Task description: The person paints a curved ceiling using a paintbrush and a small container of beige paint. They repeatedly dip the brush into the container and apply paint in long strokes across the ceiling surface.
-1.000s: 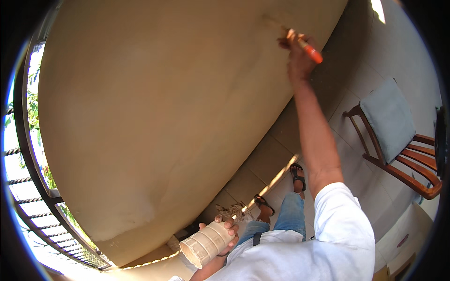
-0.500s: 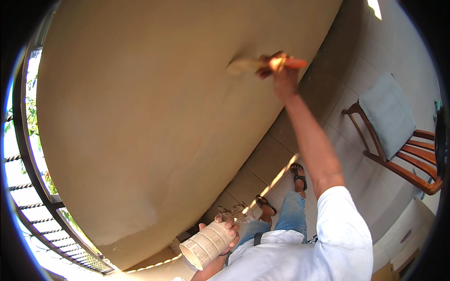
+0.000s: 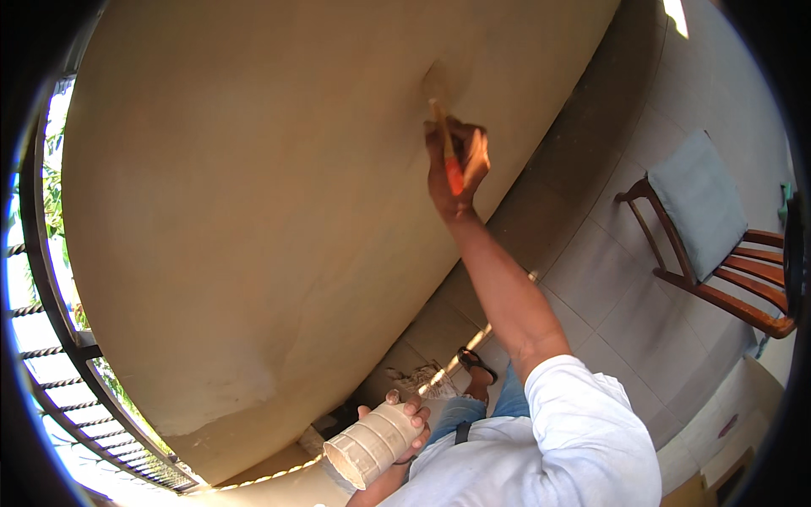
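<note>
Beige wall (image 3: 253, 211), tiled floor (image 3: 621, 338), one chair (image 3: 703, 232) here; left hand (image 3: 414, 412) grips one container (image 3: 369, 441), right hand (image 3: 472, 162) one brush (image 3: 447, 142), perhaps touching the wall.

Glare floods through the railing (image 3: 35, 220); the wall (image 3: 253, 211) sits dim.

It looked like a home balcony, with a metal railing (image 3: 34, 211) and greenery (image 3: 54, 203) at left, a tiled floor (image 3: 634, 325) and a cushioned chair (image 3: 698, 221) at right.

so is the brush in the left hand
No, the right hand holds the orange-handled brush, while the left hand holds the beige ribbed container.
</note>
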{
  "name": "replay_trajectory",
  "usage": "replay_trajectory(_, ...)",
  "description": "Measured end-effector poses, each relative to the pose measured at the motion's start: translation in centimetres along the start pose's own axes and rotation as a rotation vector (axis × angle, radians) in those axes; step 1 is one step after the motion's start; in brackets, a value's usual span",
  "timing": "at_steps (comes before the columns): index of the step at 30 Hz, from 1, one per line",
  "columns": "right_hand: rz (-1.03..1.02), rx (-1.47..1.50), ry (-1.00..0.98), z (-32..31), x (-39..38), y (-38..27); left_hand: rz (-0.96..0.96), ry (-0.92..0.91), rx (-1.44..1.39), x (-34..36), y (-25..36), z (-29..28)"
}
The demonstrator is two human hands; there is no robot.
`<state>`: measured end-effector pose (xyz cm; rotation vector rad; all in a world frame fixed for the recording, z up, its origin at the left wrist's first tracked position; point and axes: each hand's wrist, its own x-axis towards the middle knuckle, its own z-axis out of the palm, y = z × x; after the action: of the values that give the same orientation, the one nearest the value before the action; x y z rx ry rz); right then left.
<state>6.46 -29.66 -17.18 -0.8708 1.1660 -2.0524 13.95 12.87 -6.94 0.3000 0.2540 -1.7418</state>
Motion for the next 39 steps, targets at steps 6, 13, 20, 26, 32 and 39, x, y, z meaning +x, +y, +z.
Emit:
replay_trajectory(6, -0.192, -0.072, -0.378, -5.9, -9.6, -5.1, 0.005, 0.011, 0.01, -1.0, -0.3, -0.1)
replay_trajectory(13, 0.049, 0.208, -0.053, -7.3, 8.6, -1.1, 0.008, -0.024, -0.011, -1.6, -1.1, -1.4)
replay_trajectory(20, -0.376, -0.2, 0.018, -1.5, 14.9, 1.0, 0.001, -0.037, -0.021, -2.8, -1.2, -2.4)
replay_trajectory(26, -0.227, -0.181, -0.474, -4.1, -12.3, -5.2, 0.014, -0.069, -0.008, -4.2, 1.2, -3.2)
replay_trajectory(32, -0.275, 0.003, -0.913, -9.2, -25.0, -10.8, -0.004, -0.088, 0.002, -7.0, 4.6, -5.5)
replay_trajectory(39, -0.374, -0.218, -0.381, -3.2, -24.1, -5.8, -0.013, -0.082, -0.04, -14.1, 9.1, -10.2)
